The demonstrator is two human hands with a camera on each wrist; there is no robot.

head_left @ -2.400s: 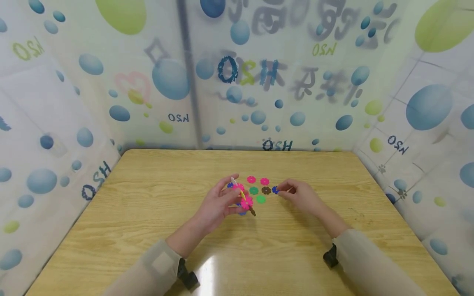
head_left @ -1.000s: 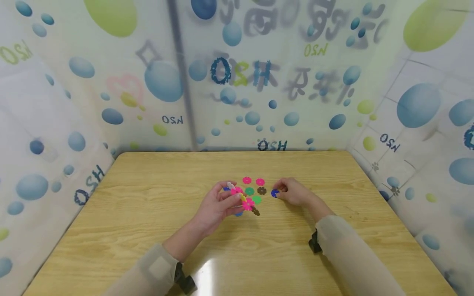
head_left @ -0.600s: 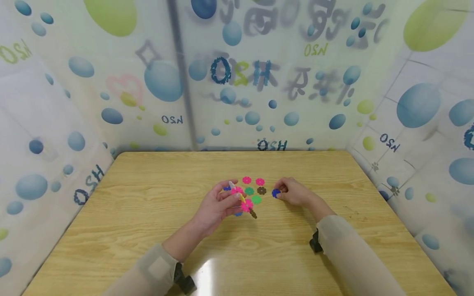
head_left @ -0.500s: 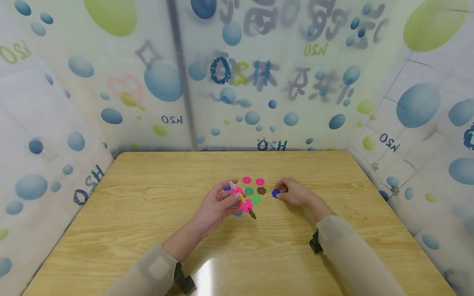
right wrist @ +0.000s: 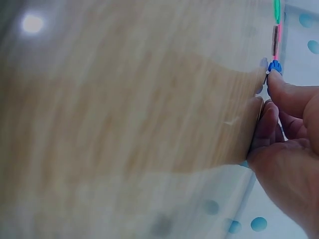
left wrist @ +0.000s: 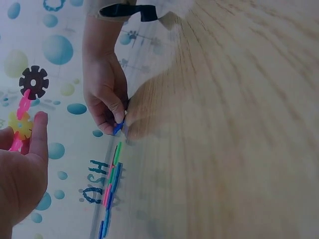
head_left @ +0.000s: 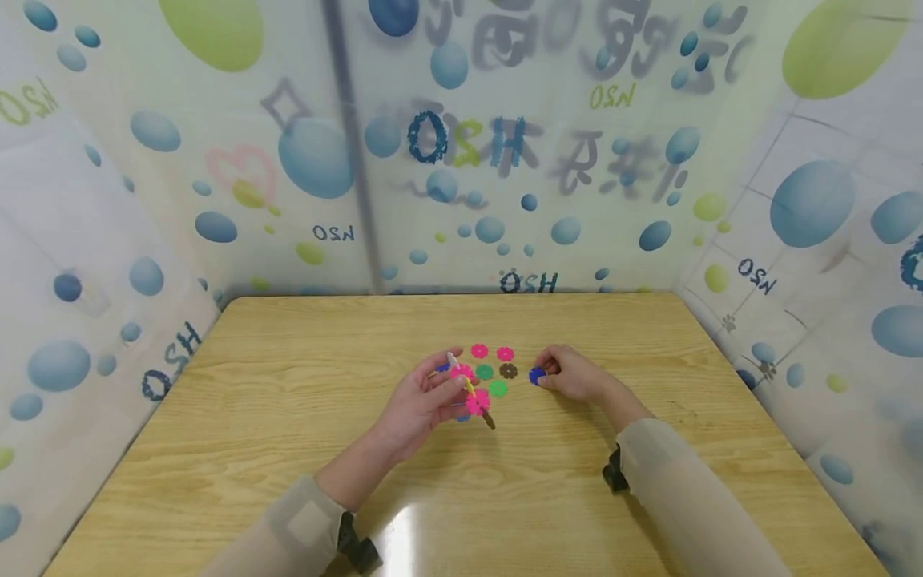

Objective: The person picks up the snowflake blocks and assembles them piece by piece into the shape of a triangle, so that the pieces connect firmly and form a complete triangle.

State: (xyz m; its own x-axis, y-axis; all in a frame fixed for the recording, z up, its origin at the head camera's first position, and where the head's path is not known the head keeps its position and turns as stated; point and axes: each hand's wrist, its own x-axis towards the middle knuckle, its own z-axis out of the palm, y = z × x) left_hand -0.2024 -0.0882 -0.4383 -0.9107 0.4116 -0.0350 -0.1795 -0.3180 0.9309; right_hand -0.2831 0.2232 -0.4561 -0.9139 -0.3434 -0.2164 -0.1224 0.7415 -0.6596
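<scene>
My left hand holds a short chain of interlocked snowflake discs above the table. Along it run a white disc, a pink disc, a yellow disc and, at the end, a brown disc. My right hand pinches a blue snowflake disc between thumb and fingers, at the table surface; I cannot tell whether it still touches the wood. In the right wrist view the blue disc shows just past the thumb tip. Fingers hide parts of the chain.
Between the hands, loose discs lie flat on the wooden table: two pink discs, a dark green disc, a brown disc and a light green disc. Blue discs lie partly behind the left hand.
My right hand has drawn the blue disc a little to the right, away from the loose brown one. The chain in my left hand has tilted slightly. The head view has shifted a bit.
</scene>
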